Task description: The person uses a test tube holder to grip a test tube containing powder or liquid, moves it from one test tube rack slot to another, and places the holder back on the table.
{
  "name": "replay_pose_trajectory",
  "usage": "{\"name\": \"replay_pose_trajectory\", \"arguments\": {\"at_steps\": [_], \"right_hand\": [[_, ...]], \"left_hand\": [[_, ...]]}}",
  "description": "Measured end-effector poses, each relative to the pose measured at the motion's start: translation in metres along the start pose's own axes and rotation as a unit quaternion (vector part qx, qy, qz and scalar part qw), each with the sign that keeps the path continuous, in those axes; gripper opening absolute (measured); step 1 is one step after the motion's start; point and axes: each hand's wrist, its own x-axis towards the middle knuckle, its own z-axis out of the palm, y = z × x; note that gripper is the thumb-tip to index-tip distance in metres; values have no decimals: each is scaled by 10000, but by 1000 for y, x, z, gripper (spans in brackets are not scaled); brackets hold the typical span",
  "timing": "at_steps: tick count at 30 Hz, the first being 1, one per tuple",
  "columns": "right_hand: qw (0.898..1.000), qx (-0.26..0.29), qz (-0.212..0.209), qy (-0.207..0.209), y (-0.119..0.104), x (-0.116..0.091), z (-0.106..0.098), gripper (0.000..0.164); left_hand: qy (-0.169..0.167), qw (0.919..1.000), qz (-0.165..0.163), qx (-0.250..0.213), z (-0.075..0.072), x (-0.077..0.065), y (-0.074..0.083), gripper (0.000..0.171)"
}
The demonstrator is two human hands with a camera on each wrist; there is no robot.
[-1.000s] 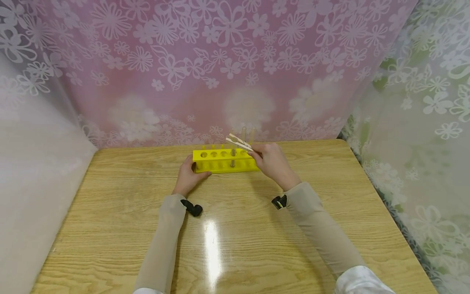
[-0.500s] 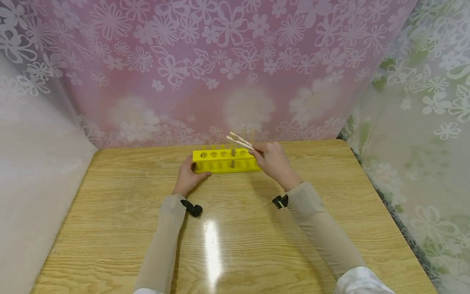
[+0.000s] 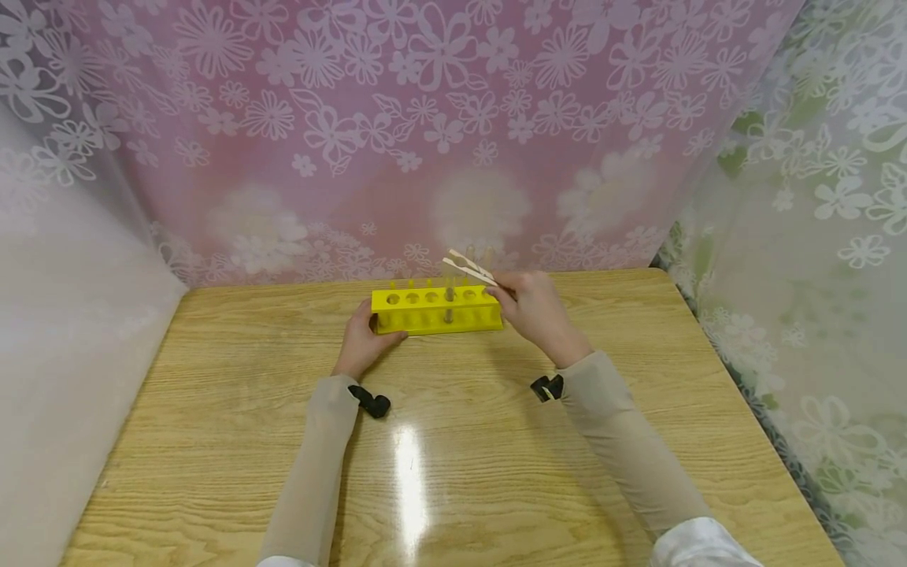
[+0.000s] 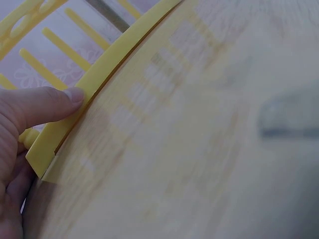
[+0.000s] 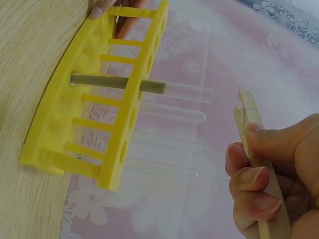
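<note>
On the table stands a yellow test tube rack [image 3: 418, 308], its left end gripped by my left hand [image 3: 360, 340]. The left wrist view shows that thumb [image 4: 52, 104] lying on the rack's base. My right hand [image 3: 538, 313] holds a wooden test tube clamp [image 3: 480, 275] above the rack's right end. In the right wrist view the clamp's tip points up, apart from the tubes, with nothing in it. One test tube [image 5: 114, 81] with dark grey-brown contents stands in a rack hole. Behind it, clear test tubes [image 5: 174, 112] sit with rounded ends up.
The rack stands near the back edge of the wood-grain table [image 3: 453, 480], before a pink flowered curtain [image 3: 397, 181]. Light curtains hang at both sides. Black straps [image 3: 372, 402] with cameras sit on both wrists.
My right hand has shifted slightly right and up with the clamp, uncovering the rack's right end. The left hand and the rack have stayed in place.
</note>
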Motion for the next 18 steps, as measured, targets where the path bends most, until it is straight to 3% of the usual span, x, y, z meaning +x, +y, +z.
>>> {"name": "replay_pose_trajectory", "arguments": {"at_steps": [18], "right_hand": [[9998,-29,-161,126,1,-4,-4,12]], "left_hand": [[-16,10000,-37,-4,0,-1,1,71]]}}
